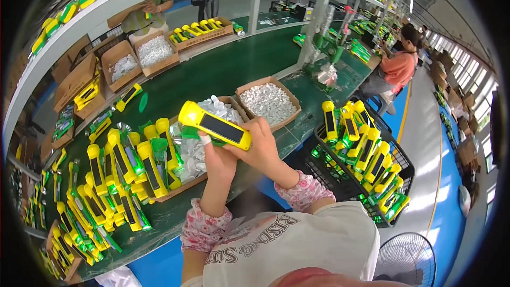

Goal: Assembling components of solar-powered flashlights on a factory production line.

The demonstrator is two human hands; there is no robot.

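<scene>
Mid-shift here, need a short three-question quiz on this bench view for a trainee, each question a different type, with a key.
1. True or false: both hands hold one yellow torch above the green bench.
2. Where do the finished-looking torches to the person's right sit? A) in a black crate B) in a cardboard box C) on the floor
3. Fill in: the open carton behind the held torch is full of small ______ parts.

Key:
1. True: the left hand and right hand both grip it.
2. A: the black crate.
3. White.
</scene>
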